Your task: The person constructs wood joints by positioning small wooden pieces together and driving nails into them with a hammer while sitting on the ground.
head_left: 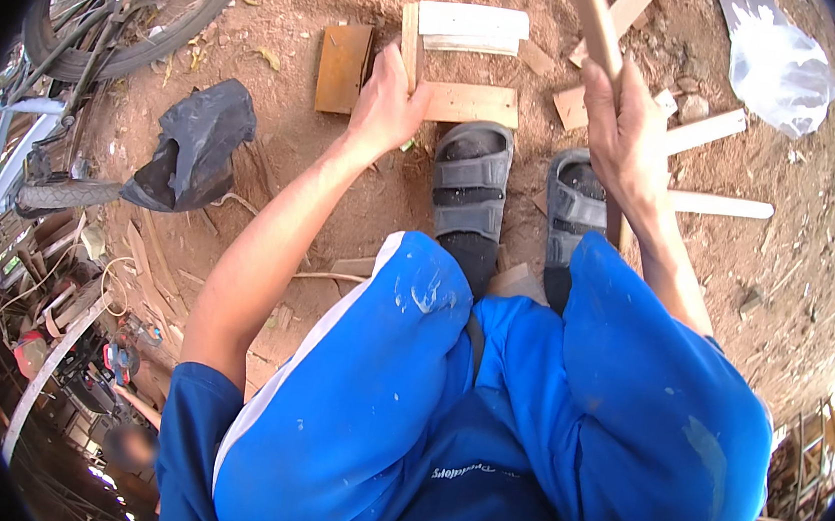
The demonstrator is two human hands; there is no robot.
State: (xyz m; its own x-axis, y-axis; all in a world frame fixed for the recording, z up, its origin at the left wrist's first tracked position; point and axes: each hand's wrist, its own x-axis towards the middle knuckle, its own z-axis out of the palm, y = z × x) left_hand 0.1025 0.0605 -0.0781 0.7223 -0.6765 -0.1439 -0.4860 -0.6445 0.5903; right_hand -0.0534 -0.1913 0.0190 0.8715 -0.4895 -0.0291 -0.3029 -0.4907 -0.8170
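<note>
My left hand (pixel 387 102) is closed round a short upright wooden strip (pixel 412 34) in front of my left foot. That strip meets a pale board (pixel 475 29) at its far end and a flat wooden piece (pixel 473 104) at its near end. Beside them, to the left, sits a brown wooden block (pixel 344 68). My right hand (pixel 631 130) grips a rounded wooden handle (pixel 597 22), which slants up and out of view at the top edge; its far end is not visible. My sandalled feet (pixel 473 175) are between the hands.
A bicycle wheel (pixel 140 8) stands at the upper left, with a black plastic bag (pixel 202 144) over the bicycle's seat. Wood strips (pixel 706 133) lie to the right on the dirt ground (pixel 717 279). A clear plastic bag (pixel 782 75) lies at the upper right.
</note>
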